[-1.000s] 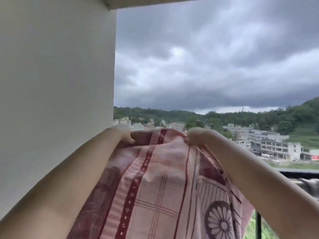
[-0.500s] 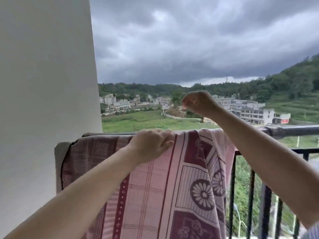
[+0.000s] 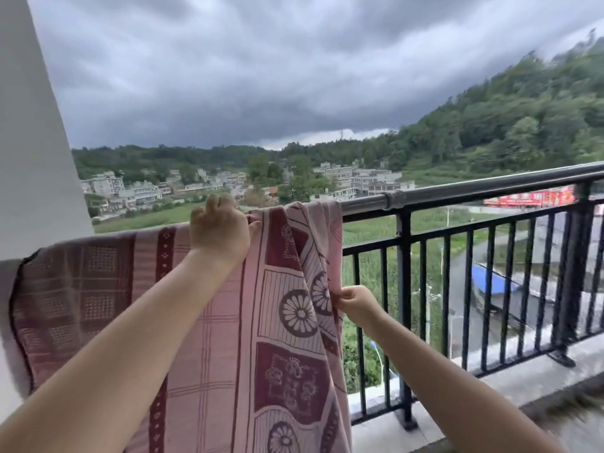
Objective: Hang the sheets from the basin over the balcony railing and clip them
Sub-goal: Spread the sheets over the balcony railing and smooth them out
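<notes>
I see the sheet (image 3: 209, 338) draped over the railing (image 3: 474, 191), filling the view from 9 to 6 o'clock. My left hand (image 3: 220, 230) grips its top fold on the rail; my right hand (image 3: 358, 304) pinches the hanging right edge. The cloth is soft, limp, probably damp-heavy. Grasp along edges; it may slide.

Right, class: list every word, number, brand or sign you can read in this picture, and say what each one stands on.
None can be read.
Red banner beyond the railing: it bears light marks that may be writing, but they are too small and blurred to read.
Sheet, held by the left hand and right hand: only woven flowers and squares, no lettering.
</notes>
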`<state>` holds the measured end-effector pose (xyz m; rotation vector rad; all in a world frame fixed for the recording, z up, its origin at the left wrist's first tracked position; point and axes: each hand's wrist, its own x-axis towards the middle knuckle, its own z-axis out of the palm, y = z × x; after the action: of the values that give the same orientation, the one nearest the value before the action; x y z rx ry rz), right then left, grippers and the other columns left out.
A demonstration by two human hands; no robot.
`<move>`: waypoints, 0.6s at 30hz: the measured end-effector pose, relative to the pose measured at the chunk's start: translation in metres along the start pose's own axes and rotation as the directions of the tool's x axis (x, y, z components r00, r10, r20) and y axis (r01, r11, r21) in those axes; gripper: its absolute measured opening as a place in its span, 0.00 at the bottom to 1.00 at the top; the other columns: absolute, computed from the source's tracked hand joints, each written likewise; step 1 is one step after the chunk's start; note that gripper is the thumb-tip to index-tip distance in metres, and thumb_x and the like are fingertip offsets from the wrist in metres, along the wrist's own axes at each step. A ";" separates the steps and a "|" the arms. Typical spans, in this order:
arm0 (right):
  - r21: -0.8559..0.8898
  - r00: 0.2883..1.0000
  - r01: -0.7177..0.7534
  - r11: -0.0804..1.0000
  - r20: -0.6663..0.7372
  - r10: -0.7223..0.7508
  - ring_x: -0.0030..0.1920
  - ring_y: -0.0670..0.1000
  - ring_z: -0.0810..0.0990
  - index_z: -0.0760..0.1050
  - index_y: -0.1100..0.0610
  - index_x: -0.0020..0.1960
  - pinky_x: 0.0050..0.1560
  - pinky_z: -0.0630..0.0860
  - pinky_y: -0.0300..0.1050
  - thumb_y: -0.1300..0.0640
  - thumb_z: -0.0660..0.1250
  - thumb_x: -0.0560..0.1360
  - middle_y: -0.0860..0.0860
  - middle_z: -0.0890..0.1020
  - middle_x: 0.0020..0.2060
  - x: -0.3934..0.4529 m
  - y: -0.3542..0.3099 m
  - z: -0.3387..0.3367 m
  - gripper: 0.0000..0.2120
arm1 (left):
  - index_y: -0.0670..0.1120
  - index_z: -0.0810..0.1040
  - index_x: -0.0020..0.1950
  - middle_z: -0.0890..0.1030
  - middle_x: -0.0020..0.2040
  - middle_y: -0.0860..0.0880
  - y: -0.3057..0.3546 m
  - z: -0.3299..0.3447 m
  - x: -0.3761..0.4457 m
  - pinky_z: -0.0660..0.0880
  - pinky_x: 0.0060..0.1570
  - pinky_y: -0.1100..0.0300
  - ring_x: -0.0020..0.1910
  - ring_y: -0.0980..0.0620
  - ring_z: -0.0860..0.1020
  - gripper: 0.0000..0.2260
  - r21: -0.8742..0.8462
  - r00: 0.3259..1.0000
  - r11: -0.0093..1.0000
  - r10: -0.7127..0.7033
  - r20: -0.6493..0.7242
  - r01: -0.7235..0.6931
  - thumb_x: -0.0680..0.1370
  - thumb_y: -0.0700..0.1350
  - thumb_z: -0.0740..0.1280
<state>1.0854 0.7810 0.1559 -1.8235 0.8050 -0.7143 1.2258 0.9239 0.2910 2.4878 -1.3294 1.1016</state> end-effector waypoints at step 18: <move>-0.844 0.433 0.094 0.528 -0.443 -0.785 0.52 0.63 0.78 0.76 0.66 0.52 0.49 0.75 0.51 0.64 0.57 0.73 0.64 0.81 0.49 0.105 -0.241 -0.215 0.12 | 0.45 0.70 0.37 0.69 0.31 0.52 0.058 -0.007 0.092 0.73 0.45 0.59 0.34 0.53 0.71 0.15 0.019 0.957 0.963 -0.271 0.107 0.270 0.78 0.53 0.55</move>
<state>1.0349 0.6543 0.4666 -2.5218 1.2674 -1.9930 1.2105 0.8285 0.3423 2.6651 -0.9678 0.9206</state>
